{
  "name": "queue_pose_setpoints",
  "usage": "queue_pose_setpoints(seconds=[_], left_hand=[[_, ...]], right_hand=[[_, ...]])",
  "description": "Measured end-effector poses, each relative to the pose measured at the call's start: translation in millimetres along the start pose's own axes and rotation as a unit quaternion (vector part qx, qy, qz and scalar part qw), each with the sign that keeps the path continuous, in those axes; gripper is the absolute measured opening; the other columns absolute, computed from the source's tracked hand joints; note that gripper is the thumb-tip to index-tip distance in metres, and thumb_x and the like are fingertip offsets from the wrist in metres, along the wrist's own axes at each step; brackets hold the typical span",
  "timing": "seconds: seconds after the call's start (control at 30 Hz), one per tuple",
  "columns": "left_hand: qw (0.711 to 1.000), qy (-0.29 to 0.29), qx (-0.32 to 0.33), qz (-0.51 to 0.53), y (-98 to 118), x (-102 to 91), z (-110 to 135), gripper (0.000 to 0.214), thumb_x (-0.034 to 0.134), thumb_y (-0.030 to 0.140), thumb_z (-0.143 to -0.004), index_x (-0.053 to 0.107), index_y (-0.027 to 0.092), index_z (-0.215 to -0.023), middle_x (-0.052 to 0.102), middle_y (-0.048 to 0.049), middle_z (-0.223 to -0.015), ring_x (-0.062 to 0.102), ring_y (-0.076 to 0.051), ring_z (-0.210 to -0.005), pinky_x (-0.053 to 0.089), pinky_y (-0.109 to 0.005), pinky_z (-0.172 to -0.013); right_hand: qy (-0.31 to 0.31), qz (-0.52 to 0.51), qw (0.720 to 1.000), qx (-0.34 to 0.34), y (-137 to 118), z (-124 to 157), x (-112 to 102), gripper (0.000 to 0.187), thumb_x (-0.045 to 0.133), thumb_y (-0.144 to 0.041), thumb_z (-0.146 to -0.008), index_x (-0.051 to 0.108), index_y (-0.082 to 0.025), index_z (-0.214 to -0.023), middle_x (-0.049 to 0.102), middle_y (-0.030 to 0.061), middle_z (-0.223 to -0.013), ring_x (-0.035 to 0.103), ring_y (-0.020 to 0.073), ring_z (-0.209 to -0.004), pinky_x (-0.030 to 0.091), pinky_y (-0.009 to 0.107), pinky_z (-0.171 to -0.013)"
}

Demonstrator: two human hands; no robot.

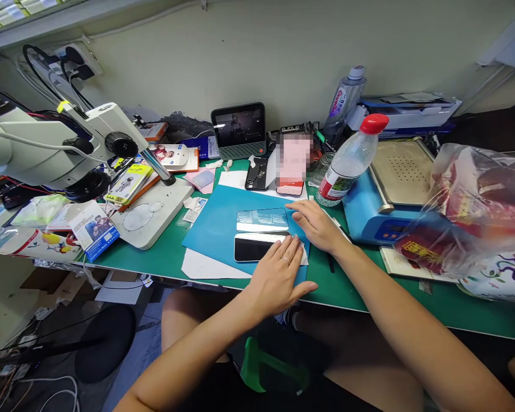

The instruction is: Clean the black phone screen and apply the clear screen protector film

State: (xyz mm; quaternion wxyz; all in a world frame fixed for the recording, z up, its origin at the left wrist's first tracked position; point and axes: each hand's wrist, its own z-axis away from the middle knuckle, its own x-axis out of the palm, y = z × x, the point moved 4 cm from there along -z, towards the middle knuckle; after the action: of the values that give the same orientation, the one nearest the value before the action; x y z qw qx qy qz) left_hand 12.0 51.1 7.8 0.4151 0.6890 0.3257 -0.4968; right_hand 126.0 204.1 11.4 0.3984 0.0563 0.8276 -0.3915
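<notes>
In the head view, see at centre the left hand (278,272) open and flat over the right end of a dark-screened phone (249,249) on a blue mat (217,209), and just above, the right hand (312,224) loosely open by a clear panel (261,219). Can make out lettering beginning with "C" on a bottle (344,102) at upper right, but not the small print on a red-capped bottle (352,157) below.

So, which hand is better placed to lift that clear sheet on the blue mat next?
Probably the right hand: its fingertips are by the far right corner of the clear sheet, though contact is unclear. The left hand seems less free, lying over the dark-screened phone's right end.
</notes>
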Motion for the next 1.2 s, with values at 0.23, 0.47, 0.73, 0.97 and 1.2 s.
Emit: queue_pose_setpoints(seconds=[0.23, 0.47, 0.73, 0.97, 1.2], left_hand=[[0.997, 0.032, -0.062, -0.019, -6, -0.1, -5, 0.085, 0.027, 0.068, -0.107, 0.044, 0.002, -0.157, 0.042, -0.0221, -0.166, 0.037, -0.034, -0.157, 0.033, -0.051, -0.129], [0.994, 0.037, -0.092, -0.04, -21, -2.9, -2, 0.075, 0.033, 0.061, -0.108, 0.045, 0.005, -0.156, 0.044, -0.0215, -0.165, 0.039, -0.034, -0.156, 0.032, -0.05, -0.129], [0.983, 0.032, -0.162, -0.076, -69, -24.3, 67, 0.07, 0.031, 0.05, -0.111, 0.038, -0.001, -0.158, 0.04, -0.0282, -0.165, 0.04, -0.04, -0.154, 0.036, -0.061, -0.124], [0.979, 0.028, -0.178, -0.092, -61, -20.1, 85, 0.07, 0.037, 0.048, -0.109, 0.031, 0.002, -0.162, 0.038, -0.0263, -0.167, 0.032, -0.04, -0.158, 0.039, -0.059, -0.124], [0.977, 0.028, -0.161, -0.137, -41, -18.6, 101, 0.07, 0.038, 0.046, -0.109, 0.028, 0.002, -0.162, 0.038, -0.0251, -0.167, 0.033, -0.037, -0.158, 0.04, -0.054, -0.124]], right_hand=[[-0.001, 0.001, 1.0, 0.002, 0, -1, 0, 0.065, 0.029, -0.065, -0.105, 0.071, -0.023, -0.131, 0.073, 0.016, -0.128, 0.063, 0.0328, -0.121, 0.047, 0.056, -0.109], [0.002, 0.002, 1.0, 0.009, 1, -1, 0, 0.066, 0.028, -0.067, -0.105, 0.071, -0.025, -0.13, 0.073, 0.0151, -0.126, 0.063, 0.0332, -0.12, 0.047, 0.057, -0.109], [-0.012, 0.004, 1.0, 0.015, 0, 0, 0, 0.066, 0.028, -0.067, -0.105, 0.071, -0.024, -0.131, 0.072, 0.0154, -0.128, 0.062, 0.0338, -0.122, 0.046, 0.058, -0.109], [-0.008, 0.006, 1.0, 0.014, -1, -1, -1, 0.071, 0.026, -0.068, -0.104, 0.071, -0.019, -0.13, 0.072, 0.0179, -0.126, 0.062, 0.0347, -0.121, 0.045, 0.058, -0.11], [-0.005, 0.005, 1.0, 0.009, -2, -1, -1, 0.068, 0.028, -0.068, -0.104, 0.071, -0.022, -0.131, 0.072, 0.0163, -0.126, 0.062, 0.0337, -0.12, 0.046, 0.057, -0.108]])
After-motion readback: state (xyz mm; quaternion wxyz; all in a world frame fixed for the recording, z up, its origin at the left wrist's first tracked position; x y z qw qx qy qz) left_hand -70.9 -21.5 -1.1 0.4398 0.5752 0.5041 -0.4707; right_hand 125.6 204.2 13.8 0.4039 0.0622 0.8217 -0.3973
